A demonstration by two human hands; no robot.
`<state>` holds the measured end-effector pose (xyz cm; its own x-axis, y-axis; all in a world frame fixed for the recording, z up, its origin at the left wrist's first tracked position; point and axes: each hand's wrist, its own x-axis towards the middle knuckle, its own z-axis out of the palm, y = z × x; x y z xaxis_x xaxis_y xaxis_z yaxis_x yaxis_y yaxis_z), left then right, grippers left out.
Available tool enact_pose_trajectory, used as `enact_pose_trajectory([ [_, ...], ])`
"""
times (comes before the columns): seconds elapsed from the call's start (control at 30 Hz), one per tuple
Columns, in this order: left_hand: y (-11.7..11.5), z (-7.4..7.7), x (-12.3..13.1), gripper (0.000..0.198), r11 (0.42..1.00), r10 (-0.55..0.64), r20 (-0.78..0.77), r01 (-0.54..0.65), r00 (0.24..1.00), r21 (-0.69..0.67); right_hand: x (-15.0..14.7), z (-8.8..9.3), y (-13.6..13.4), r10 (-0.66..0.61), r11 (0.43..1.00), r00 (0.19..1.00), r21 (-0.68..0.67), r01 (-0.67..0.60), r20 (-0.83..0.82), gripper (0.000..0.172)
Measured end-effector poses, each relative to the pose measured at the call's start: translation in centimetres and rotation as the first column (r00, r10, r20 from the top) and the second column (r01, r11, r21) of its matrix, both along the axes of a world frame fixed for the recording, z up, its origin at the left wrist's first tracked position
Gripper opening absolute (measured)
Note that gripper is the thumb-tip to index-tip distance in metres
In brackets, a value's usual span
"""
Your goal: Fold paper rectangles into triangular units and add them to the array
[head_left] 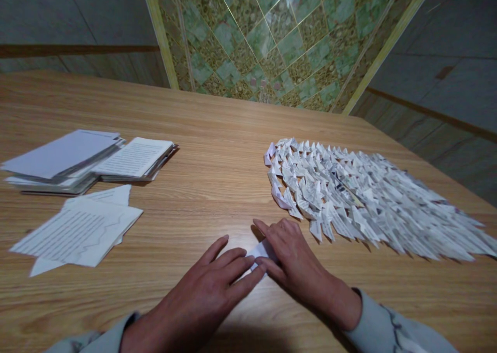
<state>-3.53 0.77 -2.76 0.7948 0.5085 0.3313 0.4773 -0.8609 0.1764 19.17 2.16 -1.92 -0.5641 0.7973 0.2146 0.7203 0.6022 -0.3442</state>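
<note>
A small white folded paper piece lies on the wooden table between my hands, partly hidden by my fingers. My left hand comes in from the lower middle, its fingertips on the paper's near side. My right hand lies over the paper's far side, with thumb and fingers around it. Just beyond my right fingertips begins a large sheet-like mass of many interlocked folded paper units, printed with text. My right hand is not touching it.
At the left lie loose printed sheets and stacks of paper and booklets. The table's far edge meets a green patterned tile wall, with grey wall panels on both sides.
</note>
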Motion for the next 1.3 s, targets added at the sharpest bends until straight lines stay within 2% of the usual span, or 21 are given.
enact_pose_trajectory([
  [0.17, 0.0, 0.1, 0.1, 0.033, 0.997, -0.006, 0.006, 0.005, 1.0, 0.083, 0.0, -0.1, -0.1, -0.027, 0.997, 0.992, 0.074, 0.018, 0.126, 0.067],
  [0.4, -0.1, -0.3, -0.2, 0.033, 0.989, -0.007, 0.015, 0.005, 1.0, 0.148, 0.8, -0.6, 0.3, -0.107, 0.982, 0.976, 0.174, 0.073, 0.192, 0.062],
  [0.63, -0.3, -0.7, -0.3, 0.034, 0.988, 0.012, -0.009, -0.011, 1.0, 0.151, 0.1, 0.1, -1.1, -0.159, 0.984, 0.973, 0.112, 0.142, 0.165, 0.073],
  [0.87, -0.6, -1.9, -0.9, 0.035, 0.983, 0.005, -0.033, 0.001, 0.999, 0.183, 0.8, -0.5, -1.0, -0.191, 0.97, 0.959, 0.188, 0.153, 0.207, 0.067],
  [0.97, -0.4, -1.6, -0.9, 0.038, 0.98, -0.015, -0.041, 0.023, 0.999, 0.2, 0.7, -0.6, -0.8, -0.176, 0.976, 0.961, 0.167, 0.142, 0.214, 0.067],
  [1.17, 0.0, 0.4, -0.4, 0.044, 0.978, -0.051, -0.03, 0.056, 0.998, 0.2, 0.6, 0.1, -0.5, -0.171, 0.983, 0.972, 0.087, 0.159, 0.16, 0.05],
  [1.3, 0.4, 0.4, -0.4, 0.035, 0.989, 0.027, 0.053, -0.035, 0.998, 0.144, 0.4, 1.0, -0.5, -0.203, 0.979, 0.978, -0.02, 0.204, 0.055, 0.032],
])
